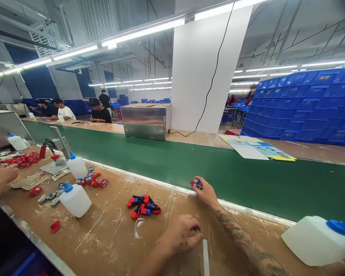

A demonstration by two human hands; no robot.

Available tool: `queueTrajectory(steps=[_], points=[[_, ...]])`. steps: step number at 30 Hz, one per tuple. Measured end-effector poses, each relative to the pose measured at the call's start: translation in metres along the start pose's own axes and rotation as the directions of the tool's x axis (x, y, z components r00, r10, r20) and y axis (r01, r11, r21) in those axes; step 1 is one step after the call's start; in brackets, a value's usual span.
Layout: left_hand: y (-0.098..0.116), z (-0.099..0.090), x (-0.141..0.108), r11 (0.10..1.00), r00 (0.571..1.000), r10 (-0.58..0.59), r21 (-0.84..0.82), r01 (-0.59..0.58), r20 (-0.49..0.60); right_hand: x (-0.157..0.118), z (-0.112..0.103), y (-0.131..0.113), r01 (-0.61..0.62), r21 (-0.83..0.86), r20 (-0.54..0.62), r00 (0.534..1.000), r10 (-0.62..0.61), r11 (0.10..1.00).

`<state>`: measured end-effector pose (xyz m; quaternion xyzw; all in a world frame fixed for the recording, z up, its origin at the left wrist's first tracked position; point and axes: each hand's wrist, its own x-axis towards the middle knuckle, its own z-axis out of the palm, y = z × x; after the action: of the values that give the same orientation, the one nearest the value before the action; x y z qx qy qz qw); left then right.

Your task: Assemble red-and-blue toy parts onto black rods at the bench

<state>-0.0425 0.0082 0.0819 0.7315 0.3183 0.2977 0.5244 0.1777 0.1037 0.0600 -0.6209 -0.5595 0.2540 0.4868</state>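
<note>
My right hand (207, 193) reaches forward to the edge of the green conveyor belt (189, 165) and holds a small red and blue toy part (196, 183) in its fingertips. My left hand (184, 234) rests as a loose fist on the brown worktable (109, 237), with its fingers curled; nothing shows in it. A small pile of red, black and blue parts (143, 206) lies on the table just left of both hands.
Two white squeeze bottles with blue caps (74, 199) (319, 239) lie on the table. More red parts (92, 180) and a small press stand (57, 153) sit at the left beside a co-worker's hand (2, 174). A metal box (146, 120), printed sheets (255, 147), blue crates (304, 103) and seated people lie beyond the belt.
</note>
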Motion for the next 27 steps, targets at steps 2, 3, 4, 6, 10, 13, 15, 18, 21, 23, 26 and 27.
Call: queueTrajectory(steps=[2,3,4,6,10,13,15,18,21,23,26,27], points=[[0.009,-0.044,-0.018,0.960,0.975,0.041,0.279,0.023,-0.220,-0.034,-0.026,0.011,-0.038,0.079,-0.012,0.999,0.039,0.996],[0.009,-0.068,-0.028,0.896,0.928,0.050,0.426,0.121,-0.369,-0.057,-0.042,0.017,-0.066,0.145,-0.008,0.998,0.068,0.987],[0.007,-0.092,-0.039,0.871,0.892,0.026,0.448,0.200,-0.450,-0.081,-0.057,0.023,-0.099,0.227,0.006,0.995,0.101,0.969],[-0.003,-0.133,-0.057,0.836,0.856,-0.051,0.447,0.319,-0.515,-0.132,-0.084,0.033,-0.210,0.514,0.053,0.975,0.214,0.832],[-0.030,-0.164,-0.072,0.794,0.836,-0.206,0.412,0.447,-0.509,-0.200,-0.109,0.041,-0.301,0.720,0.097,0.936,0.340,0.625],[-0.037,-0.150,-0.072,0.792,0.806,-0.266,0.357,0.495,-0.529,-0.212,-0.110,0.039,-0.307,0.756,0.143,0.939,0.312,0.578],[-0.035,-0.139,-0.078,0.810,0.807,-0.309,0.305,0.501,-0.503,-0.212,-0.111,0.036,-0.296,0.802,0.177,0.947,0.268,0.518],[-0.038,-0.135,-0.097,0.832,0.817,-0.388,0.220,0.510,-0.426,-0.210,-0.116,0.034,-0.286,0.871,0.217,0.954,0.208,0.400],[-0.055,-0.146,-0.114,0.788,0.772,-0.447,0.211,0.579,-0.451,-0.210,-0.120,0.034,-0.269,0.910,0.240,0.962,0.130,0.316],[-0.067,-0.151,-0.120,0.733,0.770,-0.341,0.361,0.577,-0.540,-0.210,-0.121,0.034,-0.249,0.920,0.233,0.968,0.087,0.303],[-0.076,-0.151,-0.122,0.632,0.843,-0.135,0.611,0.478,-0.520,-0.210,-0.122,0.033,-0.232,0.919,0.225,0.973,0.061,0.320],[-0.076,-0.150,-0.121,0.595,0.871,-0.106,0.672,0.441,-0.479,-0.209,-0.122,0.032,-0.233,0.916,0.227,0.972,0.055,0.327]])
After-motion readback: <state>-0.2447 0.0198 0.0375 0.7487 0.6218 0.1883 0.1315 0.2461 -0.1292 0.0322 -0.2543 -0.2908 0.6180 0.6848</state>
